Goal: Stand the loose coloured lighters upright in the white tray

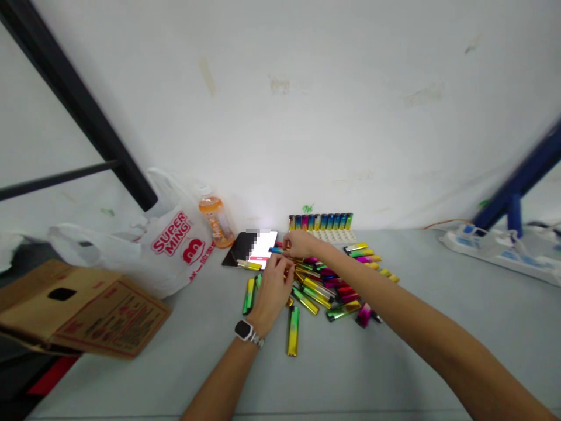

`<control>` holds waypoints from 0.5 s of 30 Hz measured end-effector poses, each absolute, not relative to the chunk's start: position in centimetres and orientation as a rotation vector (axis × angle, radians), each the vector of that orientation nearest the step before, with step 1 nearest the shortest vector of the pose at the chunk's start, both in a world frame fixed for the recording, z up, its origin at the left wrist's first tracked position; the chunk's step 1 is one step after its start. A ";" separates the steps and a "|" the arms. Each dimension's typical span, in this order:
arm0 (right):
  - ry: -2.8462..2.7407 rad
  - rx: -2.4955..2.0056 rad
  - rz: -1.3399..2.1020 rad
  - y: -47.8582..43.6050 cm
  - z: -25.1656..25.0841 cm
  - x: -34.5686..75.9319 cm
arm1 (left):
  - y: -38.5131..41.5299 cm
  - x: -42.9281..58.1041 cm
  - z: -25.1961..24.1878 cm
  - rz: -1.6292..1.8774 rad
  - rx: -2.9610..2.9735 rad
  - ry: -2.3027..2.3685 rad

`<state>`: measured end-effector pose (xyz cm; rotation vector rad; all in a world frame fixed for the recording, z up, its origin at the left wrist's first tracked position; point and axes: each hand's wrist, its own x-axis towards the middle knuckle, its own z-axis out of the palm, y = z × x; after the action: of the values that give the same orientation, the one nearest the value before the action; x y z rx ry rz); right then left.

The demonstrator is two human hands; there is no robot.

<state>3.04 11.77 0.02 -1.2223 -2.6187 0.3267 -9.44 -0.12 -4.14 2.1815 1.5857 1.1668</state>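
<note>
A heap of several shiny coloured lighters (326, 286) lies on the grey table (394, 362). My left hand (274, 289), with a watch on its wrist, reaches into the heap's left side with fingers curled on a lighter. My right hand (300, 244) is closed on a blue-tipped lighter (276, 250) just past the heap, beside a lit phone (256, 248). Behind it a white tray (337, 235) holds a row of upright lighters (322, 221).
A white plastic bag (170, 245) with red print and an orange drink bottle (216, 221) stand at the left by the wall. A cardboard box (83, 310) lies at the left edge. A power strip (495, 248) sits at the far right.
</note>
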 end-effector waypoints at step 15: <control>-2.111 -1.156 0.853 8.6 -0.3 8.9 | 1.6 -8.6 -3.1 1.434 1.873 1.561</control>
<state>8.85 8.59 -0.31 -1.1557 -2.1106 0.8528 -8.57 1.58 -3.12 1.8733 1.5609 1.4343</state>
